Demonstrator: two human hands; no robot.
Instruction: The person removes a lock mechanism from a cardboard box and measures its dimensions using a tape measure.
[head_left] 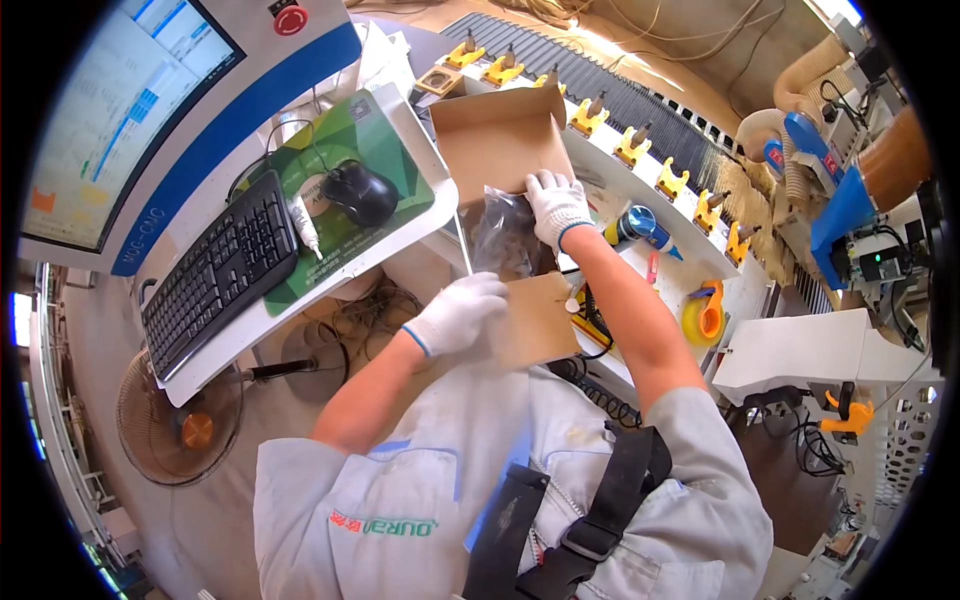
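An opened brown cardboard box (497, 135) stands at the edge of the white work surface, its large lid raised on the far side. Inside lies a clear plastic bag (505, 235) with dark contents I cannot make out. My left hand (462, 313), in a white knit glove, has its fingers closed at the left edge of the box's near flap (540, 318); slight blur hides the fingertips. My right hand (557, 207), gloved the same way, rests on the box's right side by the lid, fingers stretched out and a little apart, next to the bag.
Left of the box are a keyboard (222, 270), a mouse (360, 193) and a monitor (120, 110). Yellow tool holders (632, 147) line the back. A blue-capped can (636, 222) and a tape dispenser (704, 314) lie right. A fan (182, 418) stands below the keyboard tray.
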